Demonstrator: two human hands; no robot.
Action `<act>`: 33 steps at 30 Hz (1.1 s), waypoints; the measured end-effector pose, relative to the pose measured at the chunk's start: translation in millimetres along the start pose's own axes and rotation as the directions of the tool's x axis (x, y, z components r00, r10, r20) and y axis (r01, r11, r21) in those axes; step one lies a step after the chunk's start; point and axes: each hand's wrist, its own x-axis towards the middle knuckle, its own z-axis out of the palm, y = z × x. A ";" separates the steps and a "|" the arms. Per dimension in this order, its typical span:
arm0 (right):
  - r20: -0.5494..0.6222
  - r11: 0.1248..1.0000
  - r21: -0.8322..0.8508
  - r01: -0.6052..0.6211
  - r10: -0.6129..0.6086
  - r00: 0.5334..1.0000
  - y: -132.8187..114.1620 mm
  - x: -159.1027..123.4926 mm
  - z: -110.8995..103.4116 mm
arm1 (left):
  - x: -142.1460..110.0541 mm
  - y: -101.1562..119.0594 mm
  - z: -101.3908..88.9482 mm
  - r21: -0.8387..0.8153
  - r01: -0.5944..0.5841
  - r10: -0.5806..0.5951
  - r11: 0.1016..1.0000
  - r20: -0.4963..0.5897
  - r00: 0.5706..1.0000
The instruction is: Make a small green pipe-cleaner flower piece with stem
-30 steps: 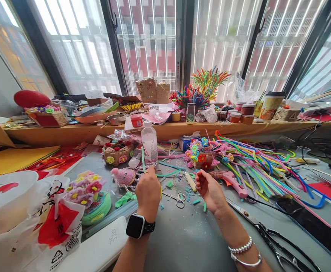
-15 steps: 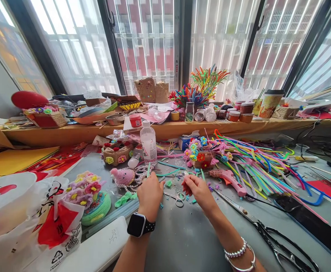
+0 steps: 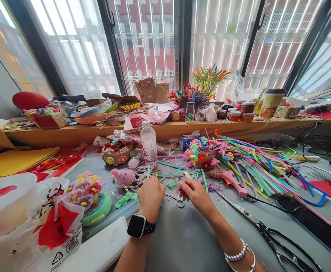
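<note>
My left hand [image 3: 151, 194] is closed, back toward me. A short light green pipe cleaner [image 3: 148, 172] stands up out of it, and a small yellow tip shows beside it. My right hand [image 3: 192, 190] is pinched, its fingertips pointing left; a small pale bit shows above them, too small to name. Small scissors [image 3: 179, 202] lie on the table between my hands, their handle rings beside my right fingers. Green scraps [image 3: 171, 184] lie just behind. A pink crocheted toy [image 3: 123, 177] and a bead string [image 3: 143, 174] are left of my left hand.
A pink glue gun [image 3: 230, 180], large black-handled scissors [image 3: 263, 230] and a phone [image 3: 310, 223] lie right, before many loose pipe cleaners [image 3: 263, 170]. A bottle [image 3: 149, 141] stands behind my left hand. Left are a flower-topped green cushion [image 3: 97, 209] and a white box [image 3: 103, 241].
My right hand has shifted slightly left and down, closer to the small scissors' rings. My left hand has turned a little, and a yellow tip now shows above it.
</note>
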 end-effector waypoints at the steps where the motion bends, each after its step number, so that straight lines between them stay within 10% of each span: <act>1: 0.002 1.000 -0.004 -0.003 0.003 1.000 0.0 0.1 -0.3 | -0.4 1.0 -2.2 -0.009 0.023 -0.023 1.000 -0.015 1.000; 5: 0.021 0.999 0.027 -0.032 0.031 0.999 -1.9 0.8 -1.7 | -2.5 4.9 -11.3 -0.084 0.038 -0.050 0.996 -0.149 0.988; 14: -0.157 0.938 0.343 -0.054 0.115 0.981 -7.9 0.3 -9.6 | -6.5 15.5 -11.0 -0.503 -0.527 0.448 0.685 -0.280 0.849; 33: -0.432 0.685 0.718 0.124 0.298 0.851 -8.5 3.1 -20.0 | -4.7 16.7 -9.2 -0.562 -0.535 0.517 0.631 -0.210 0.830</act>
